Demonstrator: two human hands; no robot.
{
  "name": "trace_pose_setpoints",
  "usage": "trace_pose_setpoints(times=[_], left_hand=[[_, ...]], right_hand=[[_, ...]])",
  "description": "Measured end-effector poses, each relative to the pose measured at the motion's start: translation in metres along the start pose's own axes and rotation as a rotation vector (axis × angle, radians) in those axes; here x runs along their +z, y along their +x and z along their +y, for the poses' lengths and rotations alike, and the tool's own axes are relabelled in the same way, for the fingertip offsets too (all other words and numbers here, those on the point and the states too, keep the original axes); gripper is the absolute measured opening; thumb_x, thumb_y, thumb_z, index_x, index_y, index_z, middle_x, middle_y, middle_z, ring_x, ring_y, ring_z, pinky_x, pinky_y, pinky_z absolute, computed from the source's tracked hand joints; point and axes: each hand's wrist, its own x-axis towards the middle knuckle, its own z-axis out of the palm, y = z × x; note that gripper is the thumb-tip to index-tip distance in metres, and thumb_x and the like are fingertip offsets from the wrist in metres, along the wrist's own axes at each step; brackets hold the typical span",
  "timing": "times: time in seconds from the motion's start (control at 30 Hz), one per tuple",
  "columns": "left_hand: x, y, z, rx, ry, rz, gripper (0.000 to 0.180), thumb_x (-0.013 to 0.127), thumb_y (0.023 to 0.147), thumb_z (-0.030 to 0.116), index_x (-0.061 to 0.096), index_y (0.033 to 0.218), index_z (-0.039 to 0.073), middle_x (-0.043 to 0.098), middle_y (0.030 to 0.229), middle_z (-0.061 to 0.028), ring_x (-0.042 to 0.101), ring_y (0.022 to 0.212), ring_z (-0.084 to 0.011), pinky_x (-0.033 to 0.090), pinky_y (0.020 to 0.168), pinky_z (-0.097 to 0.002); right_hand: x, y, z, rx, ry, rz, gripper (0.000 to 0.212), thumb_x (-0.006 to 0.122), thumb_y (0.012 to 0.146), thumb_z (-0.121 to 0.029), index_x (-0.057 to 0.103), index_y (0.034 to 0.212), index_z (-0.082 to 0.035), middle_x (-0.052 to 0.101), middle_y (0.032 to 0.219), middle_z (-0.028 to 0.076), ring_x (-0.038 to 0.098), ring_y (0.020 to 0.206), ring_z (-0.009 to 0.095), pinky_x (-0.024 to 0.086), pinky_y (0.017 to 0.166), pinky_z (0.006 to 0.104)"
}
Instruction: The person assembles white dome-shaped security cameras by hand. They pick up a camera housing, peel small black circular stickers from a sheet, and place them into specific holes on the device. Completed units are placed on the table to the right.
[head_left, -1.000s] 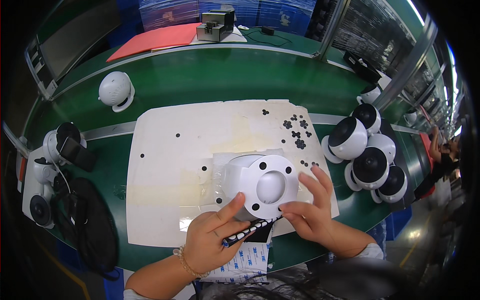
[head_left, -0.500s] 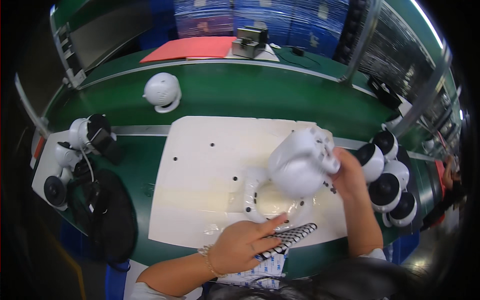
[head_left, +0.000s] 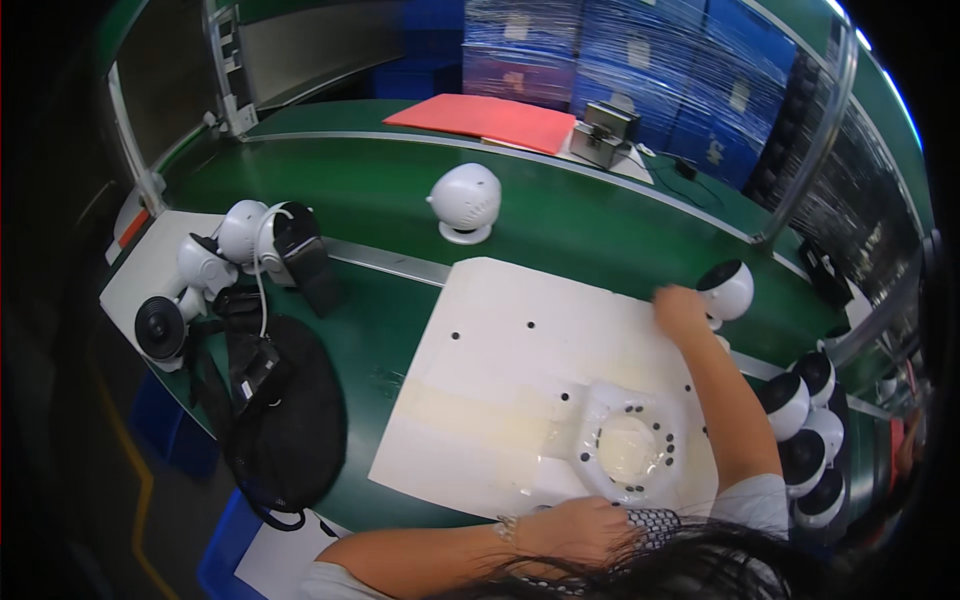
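A round white camera-like device with a black front stands upright on the green ledge beyond the white board. My right hand is beside its left side; the fingers are blurred, so their grip is unclear. At the near edge of the board, my left hand is closed with a black-and-white checkered sheet under its fingers. Hair hides part of that hand and sheet. Just beyond it, a translucent ring-shaped fixture with black dots is taped to the white board.
Another white round device stands on the ledge at the back. Several more devices cluster at right, others at left beside a black bag. Farther back are a red foam sheet and metal box.
My right hand has moved the white device from above the fixture to the far ledge. My left hand's fingers have curled in. The view has shifted, so the scene sits farther right.
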Motion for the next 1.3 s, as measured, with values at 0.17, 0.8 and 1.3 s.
trace_pose_setpoints(times=[0.17,0.8,1.3], left_hand=[[-0.002,0.000,0.002,0.051,0.011,-0.139,0.012,0.050,0.072,0.013,0.054,0.082,0.007,0.055,0.104,-0.0052,0.052,0.086,-0.0171,0.043,0.073,-0.0272],[-0.012,0.010,0.005,-0.036,-0.075,-0.273,0.030,0.050,0.070,0.017,0.053,0.098,0.007,0.053,0.109,-0.0033,0.049,0.097,-0.0169,0.042,0.080,-0.0282],[-0.035,0.013,-0.001,-0.537,-0.461,0.128,0.030,0.065,0.066,0.004,0.060,0.095,0.006,0.061,0.085,-0.0094,0.058,0.072,-0.0229,0.047,0.064,-0.0300]], right_hand=[[-0.056,0.063,-0.141,-0.632,0.654,0.015,0.033,0.047,0.084,-0.032,0.057,0.106,-0.009,0.055,0.111,0.012,0.050,0.104,0.028,0.039,0.088,0.0364],[-0.123,-0.081,-0.036,-0.101,1.494,0.190,0.020,0.053,0.084,-0.020,0.055,0.092,-0.002,0.058,0.075,0.008,0.055,0.068,0.013,0.043,0.064,0.0252],[-0.049,-0.225,0.006,0.019,1.784,-0.053,0.025,0.053,0.086,-0.019,0.044,0.103,-0.003,0.059,0.073,0.008,0.056,0.060,0.011,0.044,0.053,0.0228]])
